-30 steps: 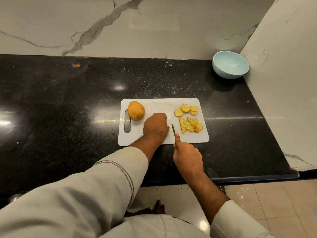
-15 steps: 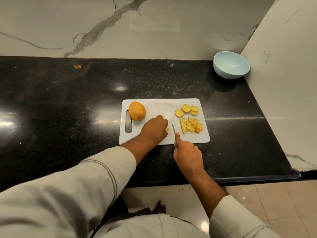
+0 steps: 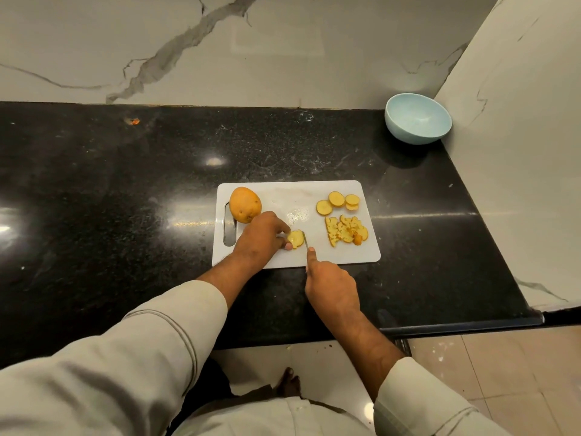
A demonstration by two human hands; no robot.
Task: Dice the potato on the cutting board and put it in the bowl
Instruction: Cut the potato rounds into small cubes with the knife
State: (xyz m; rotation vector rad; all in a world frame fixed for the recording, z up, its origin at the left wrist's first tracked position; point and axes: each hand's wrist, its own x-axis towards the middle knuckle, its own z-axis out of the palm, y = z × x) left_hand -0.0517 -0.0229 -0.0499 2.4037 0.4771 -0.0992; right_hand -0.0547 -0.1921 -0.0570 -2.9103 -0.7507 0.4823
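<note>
A white cutting board [image 3: 283, 196] lies on the black counter. My left hand [image 3: 261, 236] pinches a stack of potato slices [image 3: 295, 239] near the board's front middle. My right hand [image 3: 330, 283] grips a knife [image 3: 305, 240], forefinger along its spine, with the blade standing against the right side of those slices. A large uncut potato piece [image 3: 244, 204] sits at the board's left by the handle slot. Round slices [image 3: 338, 202] lie at the back right, and a pile of diced potato [image 3: 345, 231] lies just in front of them. The light blue bowl [image 3: 418, 122] stands empty at the far right corner.
The black stone counter [image 3: 125, 199] runs left and ends at a marble side wall [image 3: 518, 152] on the right. A marble backsplash rises behind. A small orange scrap [image 3: 134, 121] lies at the back left. Tiled floor shows below the counter's front edge.
My left hand has slid left and drawn its fingers back, uncovering the slices it holds. The knife has stayed beside them with its blade against the stack.
</note>
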